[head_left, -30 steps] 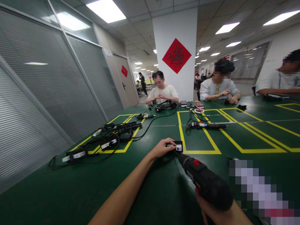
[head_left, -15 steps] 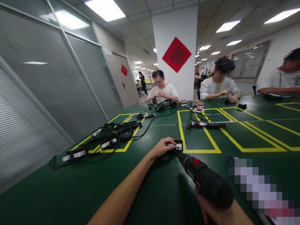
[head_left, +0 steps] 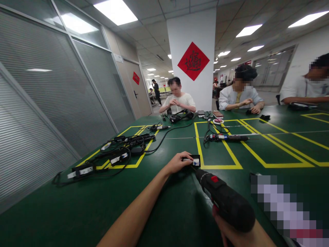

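My left hand [head_left: 179, 162] is closed on a small black box [head_left: 197, 160] with white and blue parts inside, holding it on the green table. My fingers hide its left part. In my right hand [head_left: 223, 224] is a black cordless drill [head_left: 226, 200] with a red switch on top. The hand wraps its handle, partly hidden under the drill body. The thin bit points forward at the near edge of the box, beside my left fingers. Whether the bit touches the box or a screw, I cannot tell.
Black cabled devices [head_left: 119, 156] lie on the left. A pen-shaped electric screwdriver [head_left: 228, 137] lies beyond the box, inside yellow tape lines [head_left: 221, 167]. At right front is a blurred-out object [head_left: 285, 206]. Several people sit across the table [head_left: 77, 206].
The drill's body has shifted very slightly left, its bit still at the box. My left hand and the box stay in place.
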Demonstrator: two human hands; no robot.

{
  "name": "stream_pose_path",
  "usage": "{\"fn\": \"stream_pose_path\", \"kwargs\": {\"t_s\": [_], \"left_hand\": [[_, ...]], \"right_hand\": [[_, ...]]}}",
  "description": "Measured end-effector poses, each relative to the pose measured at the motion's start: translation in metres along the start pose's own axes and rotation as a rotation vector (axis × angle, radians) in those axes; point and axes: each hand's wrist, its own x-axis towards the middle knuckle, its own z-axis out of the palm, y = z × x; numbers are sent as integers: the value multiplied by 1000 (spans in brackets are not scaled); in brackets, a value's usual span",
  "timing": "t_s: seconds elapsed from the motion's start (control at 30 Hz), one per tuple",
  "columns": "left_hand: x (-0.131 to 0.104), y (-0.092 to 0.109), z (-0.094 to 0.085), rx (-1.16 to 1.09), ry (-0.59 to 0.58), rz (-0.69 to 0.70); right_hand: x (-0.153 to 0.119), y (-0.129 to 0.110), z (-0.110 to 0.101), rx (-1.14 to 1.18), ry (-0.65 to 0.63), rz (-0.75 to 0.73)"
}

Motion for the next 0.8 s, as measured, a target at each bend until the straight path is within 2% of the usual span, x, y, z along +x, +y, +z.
{"fn": "stream_pose_path", "kwargs": {"t_s": [0.27, 0.43, 0.57, 0.7, 0.8], "left_hand": [[-1, 4, -1, 12, -8, -12], [0, 3, 0, 26, -8, -12], [1, 2, 1, 38, -1, -23], [1, 2, 1, 35, -1, -19], [0, 3, 0, 31, 3, -10]], "right_hand": [[5, 13, 4, 36, -8, -26], [7, 15, 5, -58, 20, -40], [5, 12, 3, 29, -4, -69], [6, 14, 5, 13, 51, -76], [12, 26, 11, -16, 65, -75]]}}
